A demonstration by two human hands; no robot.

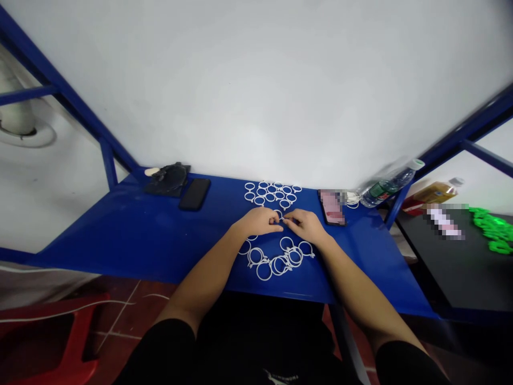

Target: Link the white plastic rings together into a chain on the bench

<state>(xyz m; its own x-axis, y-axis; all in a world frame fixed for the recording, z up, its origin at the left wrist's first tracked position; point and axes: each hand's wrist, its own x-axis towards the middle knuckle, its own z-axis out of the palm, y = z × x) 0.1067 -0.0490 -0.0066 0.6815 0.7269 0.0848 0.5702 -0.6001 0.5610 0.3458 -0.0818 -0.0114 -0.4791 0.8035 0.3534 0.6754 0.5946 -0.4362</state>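
Over the middle of the blue table, my left hand (262,221) and my right hand (305,224) meet at one white plastic ring (278,214). Both hands pinch it, with thumbs and index fingers close together at its small tab. Behind my hands, near the wall, several similar white rings (271,189) lie flat in a cluster. Nearer to me, between my forearms, more white rings (279,264) lie loosely, some overlapping. Each of these has a small clip-like tab. My left forearm partly hides a few of them.
A black phone (194,193) and a crumpled black bag (170,179) lie at the left. At the right are a lit phone (332,207), a white cable (352,199) and a water bottle (390,184). Beyond stands a black table (452,272) with green items (495,230).
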